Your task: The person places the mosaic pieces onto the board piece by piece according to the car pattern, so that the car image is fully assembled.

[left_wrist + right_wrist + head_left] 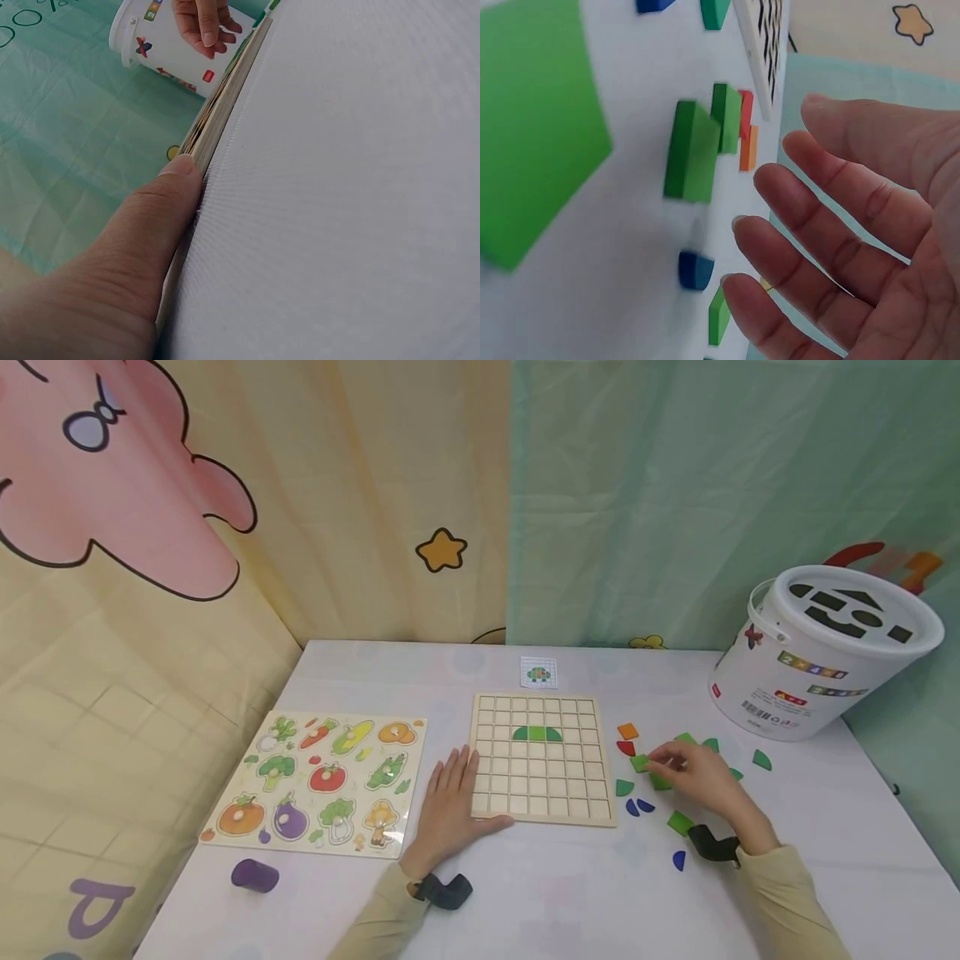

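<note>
A wooden grid board [536, 768] lies on the table. One row holds a green square [537, 733] between two darker green quarter-circle pieces. My left hand [450, 806] lies at the board's left front corner, fingers straight along its side, thumb touching the front edge. To the board's right, my right hand [697, 777] hovers over scattered flat pieces. In the right wrist view its fingers [802, 206] are loosely bent and hold nothing. Near them are a green square block [690, 154], another green square [639, 763] and a blue piece [695, 270].
A small pattern card [538, 673] lies behind the board. Left of it is a vegetable puzzle board [360, 777], with a purple cylinder [255, 876] in front. A white bucket [817, 668] with a slotted lid stands at the back right. Orange [627, 731] and red [626, 748] pieces lie beside the grid.
</note>
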The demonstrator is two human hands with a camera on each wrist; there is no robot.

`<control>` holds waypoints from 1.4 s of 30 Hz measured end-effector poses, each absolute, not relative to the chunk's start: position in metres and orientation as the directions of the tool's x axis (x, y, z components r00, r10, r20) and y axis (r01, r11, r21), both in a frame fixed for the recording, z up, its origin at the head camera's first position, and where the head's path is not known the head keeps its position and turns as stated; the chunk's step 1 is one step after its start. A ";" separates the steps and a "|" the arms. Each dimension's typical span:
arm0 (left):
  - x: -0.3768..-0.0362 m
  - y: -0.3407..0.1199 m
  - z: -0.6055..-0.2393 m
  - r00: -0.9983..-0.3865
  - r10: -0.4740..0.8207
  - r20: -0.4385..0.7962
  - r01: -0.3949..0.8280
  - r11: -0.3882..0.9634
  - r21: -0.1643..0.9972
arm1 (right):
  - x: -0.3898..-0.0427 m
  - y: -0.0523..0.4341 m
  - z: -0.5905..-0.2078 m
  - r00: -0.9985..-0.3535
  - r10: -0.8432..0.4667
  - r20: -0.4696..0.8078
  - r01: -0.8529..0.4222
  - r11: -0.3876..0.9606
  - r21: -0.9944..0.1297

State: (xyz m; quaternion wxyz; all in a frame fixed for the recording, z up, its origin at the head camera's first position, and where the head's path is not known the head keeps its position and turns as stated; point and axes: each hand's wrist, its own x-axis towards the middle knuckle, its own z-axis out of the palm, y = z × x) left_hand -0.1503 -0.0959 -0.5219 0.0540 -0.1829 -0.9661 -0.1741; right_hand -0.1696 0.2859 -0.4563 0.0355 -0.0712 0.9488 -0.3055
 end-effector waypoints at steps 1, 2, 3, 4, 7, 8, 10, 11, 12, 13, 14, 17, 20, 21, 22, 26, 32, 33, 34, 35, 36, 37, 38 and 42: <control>-0.151 -0.096 -0.522 -0.928 0.333 0.166 0.370 0.873 0.318 | -0.169 0.289 -0.456 -0.990 -0.141 -0.024 -0.101 0.808 -0.581; -0.151 -0.096 -0.522 -0.929 0.332 0.166 0.369 0.873 0.318 | -0.168 0.292 -0.457 -0.992 -0.123 -0.024 -0.087 0.812 -0.577; -0.151 -0.096 -0.523 -0.929 0.331 0.166 0.368 0.874 0.317 | -0.167 0.296 -0.457 -0.994 -0.106 -0.017 -0.078 0.818 -0.570; -0.151 -0.096 -0.523 -0.930 0.330 0.163 0.366 0.875 0.318 | -0.167 0.299 -0.457 -0.996 -0.091 -0.012 -0.068 0.821 -0.567; -0.151 -0.096 -0.523 -0.931 0.327 0.162 0.363 0.875 0.321 | -0.168 0.313 -0.457 -0.999 -0.032 0.005 -0.030 0.834 -0.550; -0.151 -0.096 -0.523 -0.931 0.327 0.163 0.363 0.875 0.321 | -0.168 0.318 -0.457 -1.000 -0.008 0.014 -0.014 0.842 -0.540; -0.151 -0.096 -0.523 -0.931 0.327 0.163 0.364 0.874 0.321 | -0.170 0.326 -0.456 -0.999 0.036 0.026 0.017 0.851 -0.525; -0.151 -0.096 -0.523 -0.931 0.327 0.163 0.364 0.874 0.321 | -0.171 0.330 -0.456 -0.998 0.056 0.029 0.033 0.854 -0.519; -0.151 -0.096 -0.522 -0.931 0.327 0.163 0.364 0.874 0.321 | -0.171 0.333 -0.455 -0.997 0.073 0.035 0.045 0.857 -0.513; -0.151 -0.096 -0.522 -0.930 0.328 0.164 0.365 0.875 0.319 | -0.172 0.337 -0.455 -0.995 0.088 0.038 0.057 0.860 -0.507; -0.151 -0.096 -0.522 -0.930 0.329 0.166 0.366 0.874 0.318 | -0.173 0.340 -0.454 -0.994 0.098 0.037 0.067 0.862 -0.502; -0.151 -0.097 -0.522 -0.928 0.331 0.173 0.370 0.875 0.313 | -0.175 0.347 -0.453 -0.994 0.111 0.017 0.088 0.864 -0.495; -0.151 -0.097 -0.523 -0.926 0.332 0.180 0.374 0.874 0.311 | -0.178 0.352 -0.453 -0.995 0.099 -0.014 0.093 0.868 -0.487; -0.151 -0.097 -0.523 -0.925 0.334 0.183 0.376 0.873 0.310 | -0.178 0.353 -0.453 -0.995 0.092 -0.029 0.095 0.867 -0.488; -0.151 -0.097 -0.523 -0.924 0.335 0.183 0.377 0.871 0.313 | -0.179 0.353 -0.453 -0.995 0.085 -0.043 0.095 0.867 -0.488; -0.150 -0.096 -0.523 -0.923 0.338 0.184 0.381 0.868 0.319 | -0.182 0.355 -0.456 -0.997 0.055 -0.053 0.073 0.878 -0.473; -0.150 -0.096 -0.522 -0.925 0.336 0.179 0.378 0.870 0.317 | -0.186 0.355 -0.461 -0.999 0.039 -0.037 0.051 0.890 -0.452; -0.150 -0.096 -0.522 -0.925 0.336 0.179 0.377 0.870 0.317 | -0.187 0.355 -0.461 -0.998 0.041 -0.041 0.055 0.892 -0.448; -0.150 -0.096 -0.522 -0.925 0.335 0.177 0.376 0.871 0.317 | -0.187 0.355 -0.461 -0.998 0.045 -0.048 0.062 0.894 -0.444; -0.150 -0.096 -0.522 -0.926 0.336 0.176 0.376 0.871 0.316 | -0.187 0.355 -0.462 -0.997 0.049 -0.056 0.069 0.895 -0.440; -0.150 -0.096 -0.522 -0.926 0.336 0.174 0.375 0.872 0.314 | -0.187 0.355 -0.462 -0.997 0.055 -0.063 0.077 0.897 -0.436; -0.150 -0.096 -0.522 -0.926 0.337 0.173 0.376 0.873 0.312 | -0.187 0.355 -0.462 -0.996 0.060 -0.069 0.084 0.898 -0.431; -0.150 -0.096 -0.522 -0.926 0.337 0.173 0.376 0.873 0.310 | -0.187 0.355 -0.462 -0.995 0.065 -0.074 0.090 0.899 -0.428; -0.149 -0.095 -0.521 -0.926 0.336 0.170 0.374 0.875 0.308 | -0.186 0.356 -0.461 -0.994 0.067 -0.083 0.096 0.898 -0.429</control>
